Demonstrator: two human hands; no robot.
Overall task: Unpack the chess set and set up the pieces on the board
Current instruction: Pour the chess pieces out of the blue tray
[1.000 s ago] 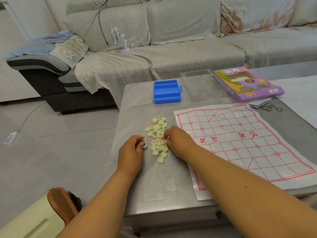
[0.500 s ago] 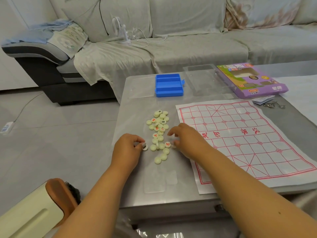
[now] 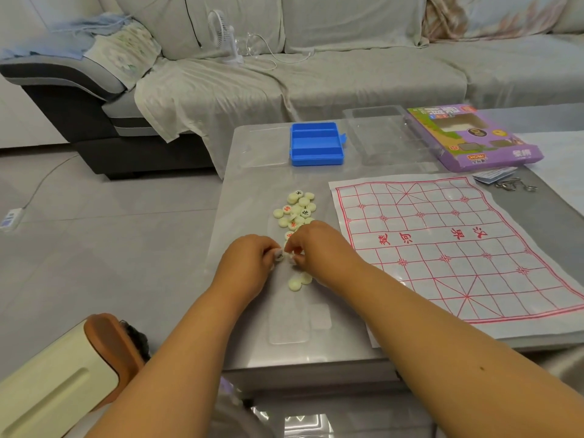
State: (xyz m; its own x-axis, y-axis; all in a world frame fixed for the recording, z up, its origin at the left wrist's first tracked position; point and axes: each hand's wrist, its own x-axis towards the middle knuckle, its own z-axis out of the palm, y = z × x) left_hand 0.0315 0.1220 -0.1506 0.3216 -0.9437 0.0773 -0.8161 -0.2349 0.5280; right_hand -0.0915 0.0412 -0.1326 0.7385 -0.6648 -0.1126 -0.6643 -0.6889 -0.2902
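A pile of cream round chess pieces [image 3: 297, 210] with red or black characters lies on the grey table, left of the paper board [image 3: 458, 248] with its red grid. My left hand [image 3: 249, 270] pinches one piece [image 3: 279, 256] with a black mark. My right hand [image 3: 319, 251] sits over the near end of the pile, fingertips closed on a small piece beside the left hand's piece. Both hands nearly touch. Two pieces [image 3: 298, 281] lie just below the hands.
An open blue case [image 3: 316, 143], a clear plastic tray [image 3: 388, 134] and the purple box [image 3: 474, 137] stand at the table's far side. Cards and metal rings [image 3: 505, 180] lie by the board's far corner. A sofa with a small fan [image 3: 226, 39] is behind.
My right hand has moved left along the pile to meet my left hand. The left hand still holds its piece. The view has shifted slightly.
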